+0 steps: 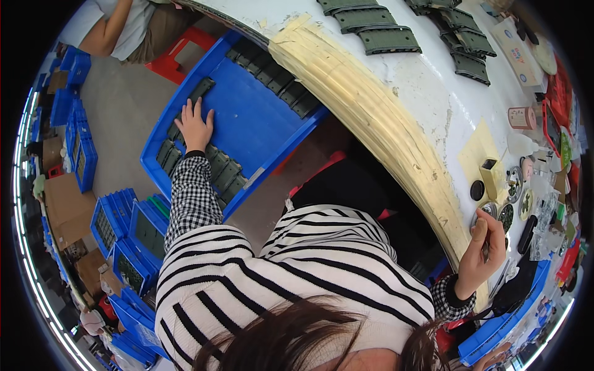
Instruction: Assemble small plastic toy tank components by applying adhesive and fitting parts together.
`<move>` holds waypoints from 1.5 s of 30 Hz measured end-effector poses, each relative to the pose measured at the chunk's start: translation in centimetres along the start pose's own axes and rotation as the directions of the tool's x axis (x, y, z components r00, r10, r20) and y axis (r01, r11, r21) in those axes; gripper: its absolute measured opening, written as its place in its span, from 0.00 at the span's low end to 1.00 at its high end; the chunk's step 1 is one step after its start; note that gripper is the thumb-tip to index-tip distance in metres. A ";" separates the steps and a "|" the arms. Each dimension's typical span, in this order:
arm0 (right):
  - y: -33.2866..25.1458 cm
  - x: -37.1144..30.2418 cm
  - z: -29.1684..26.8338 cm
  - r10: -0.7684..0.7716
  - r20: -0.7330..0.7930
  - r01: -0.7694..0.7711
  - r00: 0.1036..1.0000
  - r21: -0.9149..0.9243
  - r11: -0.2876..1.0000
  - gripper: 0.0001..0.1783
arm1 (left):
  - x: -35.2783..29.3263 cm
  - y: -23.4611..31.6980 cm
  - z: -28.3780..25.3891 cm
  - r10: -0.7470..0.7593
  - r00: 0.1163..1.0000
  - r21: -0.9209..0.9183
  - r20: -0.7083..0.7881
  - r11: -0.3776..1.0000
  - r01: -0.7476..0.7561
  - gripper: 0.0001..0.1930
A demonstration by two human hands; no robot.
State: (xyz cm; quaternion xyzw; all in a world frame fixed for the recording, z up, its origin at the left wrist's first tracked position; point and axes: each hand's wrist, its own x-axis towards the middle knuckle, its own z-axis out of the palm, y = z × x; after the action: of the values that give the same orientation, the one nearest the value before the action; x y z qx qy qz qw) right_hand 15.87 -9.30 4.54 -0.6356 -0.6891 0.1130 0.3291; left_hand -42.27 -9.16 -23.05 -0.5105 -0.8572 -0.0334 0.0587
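Observation:
My left hand (195,128) reaches over a blue plastic tray (244,117), palm down, with its fingers spread. Just beyond its fingertips lies a dark green rectangular casing (202,88) along the tray's left wall. Whether the fingers touch any part is unclear. More green casings (224,172) sit in rows beside my left wrist, and another row (275,75) lines the tray's far right side. At the worktable's right edge my right hand (485,250) is raised, thumb and fingers pinched together. Anything between those fingertips is too small to make out.
Yellow tape covers the curved edge (383,117) of the white worktable. Green casings (388,40) lie in overlapping rows at its far side. Small round tins (486,210) and a white box (518,52) are at right. Stacked blue trays (130,247), a red stool (180,54) and another person's arm (114,28) are at left.

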 end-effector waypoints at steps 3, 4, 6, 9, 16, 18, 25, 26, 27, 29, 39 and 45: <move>0.0 0.1 -0.1 0.000 0.012 0.000 1.000 -0.008 1.000 0.06 | -1.4 -0.7 0.7 -0.146 0.986 0.077 0.082 0.987 0.140 0.28; 0.0 0.2 -0.2 -0.002 0.017 0.002 1.000 -0.013 1.000 0.06 | -1.8 -1.1 1.1 -0.158 0.984 0.076 0.079 0.986 0.152 0.27; -0.1 0.3 0.0 -0.009 0.018 0.009 1.000 0.017 1.000 0.06 | -2.2 -2.2 1.9 -0.175 0.983 0.069 0.062 0.983 0.171 0.27; -0.2 0.4 0.1 -0.022 0.013 0.022 1.000 0.043 0.999 0.06 | -2.6 -2.9 2.4 -0.209 0.978 0.219 0.018 0.955 0.201 0.26; 0.0 0.1 -0.2 -0.030 -0.009 0.030 1.000 0.036 0.999 0.05 | 2.4 5.6 -1.3 0.134 0.932 -0.114 -0.337 0.977 -0.182 0.26; -0.4 0.2 -0.4 -0.046 0.002 0.046 0.999 0.028 0.999 0.05 | 4.8 8.9 -1.7 0.204 0.909 -0.229 -0.362 0.926 -0.299 0.23; -0.4 -0.3 -1.6 -0.066 -0.059 0.066 0.996 -0.007 0.998 0.04 | 6.6 22.5 -14.7 -0.080 0.566 -0.530 -0.820 0.478 -0.701 0.16; -0.3 -0.2 -1.5 -0.061 -0.053 0.061 0.997 -0.006 0.998 0.04 | 5.9 23.7 -17.2 0.017 0.567 -0.491 -0.824 0.478 -0.728 0.19; -0.4 -0.1 -1.6 -0.055 -0.048 0.055 0.997 -0.004 0.998 0.04 | 5.3 24.9 -19.8 0.115 0.561 -0.451 -0.820 0.474 -0.756 0.21; -0.6 0.2 -1.6 -0.089 -0.043 0.089 0.995 -0.002 0.996 0.04 | 4.8 27.5 -23.0 0.323 0.614 -0.443 -0.720 0.467 -0.765 0.28; 0.2 -0.5 -2.1 -0.096 -0.036 0.095 0.995 -0.004 0.995 0.04 | 7.5 32.7 -20.4 0.557 0.703 -0.417 -0.443 0.566 -0.711 0.28; -0.1 -0.4 -2.0 -0.105 -0.038 0.105 0.994 0.002 0.994 0.04 | 6.6 31.3 -20.5 0.496 0.684 -0.481 -0.535 0.487 -0.729 0.27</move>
State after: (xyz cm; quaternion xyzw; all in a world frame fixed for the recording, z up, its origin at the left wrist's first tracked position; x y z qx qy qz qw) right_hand 16.99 -10.16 5.95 -0.5998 -0.7151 0.0848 0.3488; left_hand -16.45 9.10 -1.89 -0.7575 -0.5194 -0.3949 0.0219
